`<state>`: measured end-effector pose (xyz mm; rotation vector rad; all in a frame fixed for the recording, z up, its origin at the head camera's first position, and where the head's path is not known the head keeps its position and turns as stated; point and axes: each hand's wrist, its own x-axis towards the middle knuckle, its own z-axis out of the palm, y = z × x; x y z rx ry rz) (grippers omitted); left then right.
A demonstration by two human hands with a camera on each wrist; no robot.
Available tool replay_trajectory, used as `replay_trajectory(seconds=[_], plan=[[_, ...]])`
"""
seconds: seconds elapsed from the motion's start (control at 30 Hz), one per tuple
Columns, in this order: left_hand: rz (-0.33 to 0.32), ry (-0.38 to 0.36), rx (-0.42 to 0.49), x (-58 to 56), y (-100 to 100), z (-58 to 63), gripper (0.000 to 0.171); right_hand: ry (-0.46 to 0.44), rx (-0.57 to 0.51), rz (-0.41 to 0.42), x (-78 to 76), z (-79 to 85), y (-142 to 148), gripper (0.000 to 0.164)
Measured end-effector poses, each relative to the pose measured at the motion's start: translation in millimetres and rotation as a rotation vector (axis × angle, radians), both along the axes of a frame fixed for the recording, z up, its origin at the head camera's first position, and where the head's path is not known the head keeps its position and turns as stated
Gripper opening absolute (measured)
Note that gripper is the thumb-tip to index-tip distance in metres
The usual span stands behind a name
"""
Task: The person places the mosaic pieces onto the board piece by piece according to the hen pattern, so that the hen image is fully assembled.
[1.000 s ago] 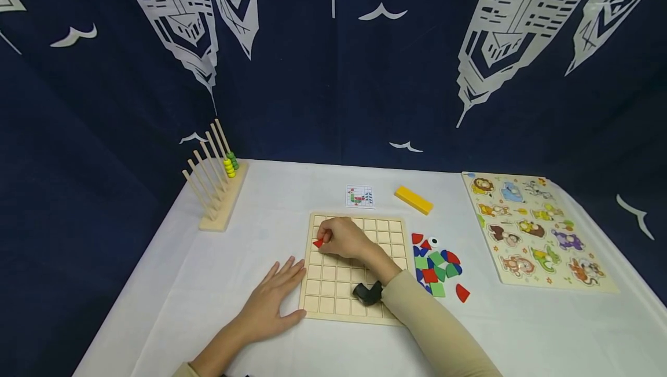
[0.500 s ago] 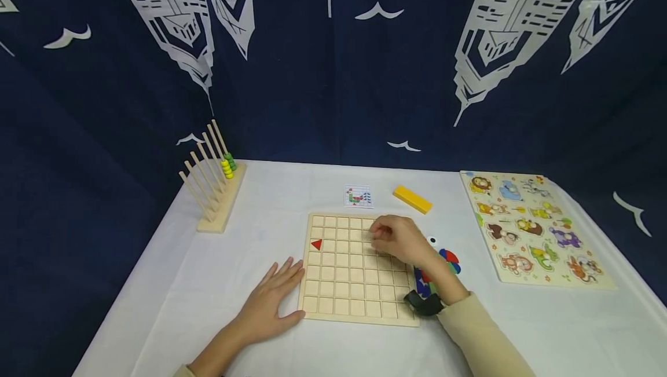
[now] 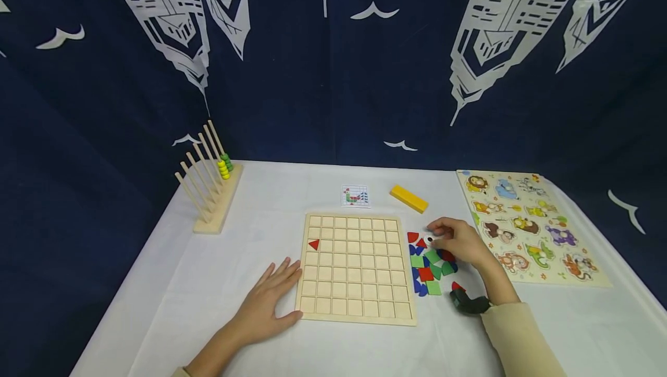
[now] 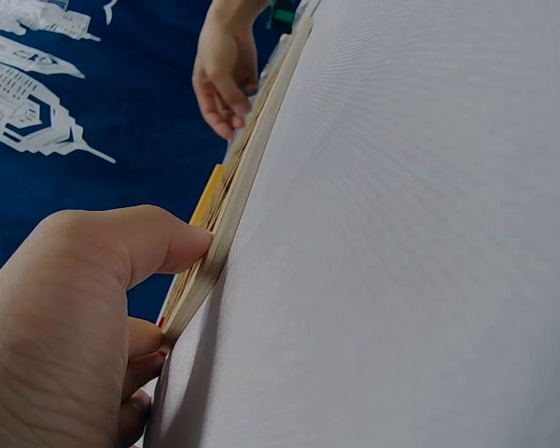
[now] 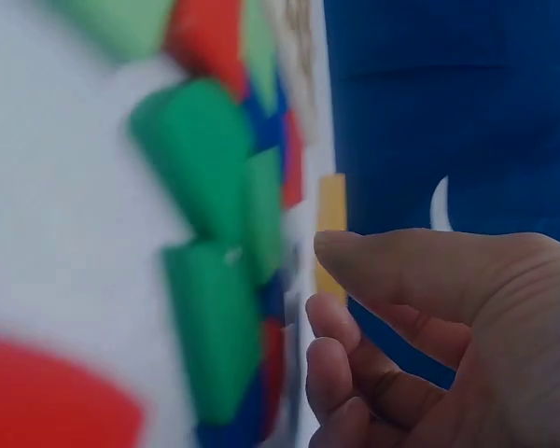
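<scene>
On cloth-covered desk (image 3: 273, 203): flat, pale wooden grid board (image 3: 354, 276), red triangle (image 3: 314, 245) in leftmost column. Left hand (image 3: 264, 307) spread against board edge; right hand (image 3: 461, 241), narrow-gapped, near smooth geometric pieces (image 3: 425, 274).

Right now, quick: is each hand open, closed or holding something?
Left hand: open, touching the wooden board.
Right hand: open, holding nothing, near the colored pieces.

At centre left of the head view, bare worktop (image 3: 271, 206) leaves passage between rod stand (image 3: 223, 203) and gridded board (image 3: 359, 267); left hand (image 3: 267, 306) obstructs below, coloured pieces (image 3: 425, 274) and right hand (image 3: 458, 241) right of centre
</scene>
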<state>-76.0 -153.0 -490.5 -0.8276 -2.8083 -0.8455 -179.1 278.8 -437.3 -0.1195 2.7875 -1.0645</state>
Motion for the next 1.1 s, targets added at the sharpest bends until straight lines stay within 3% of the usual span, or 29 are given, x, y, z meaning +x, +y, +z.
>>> replay_trajectory(seconds=[0.27, 0.67, 0.9, 1.1], plan=[[0.004, -0.009, 0.002, 0.8, -0.3, 0.4, 0.078, -0.010, 0.003, 0.004, -1.2, -12.0, 4.7, 0.032], [0.007, -0.010, -0.008, -0.7, 0.2, 0.2, 0.077, -0.010, 0.008, 0.001, 0.1, -11.6, 4.2, 0.026], [0.001, -0.007, -0.001, -1.7, 0.6, -1.7, 0.077, 0.060, 0.056, -0.044, 6.0, -7.4, 6.2, 0.026], [0.007, -0.004, -0.009, -2.3, -0.5, -2.3, 0.077, 0.156, 0.095, -0.043, 12.4, 7.7, -4.0, 0.023]])
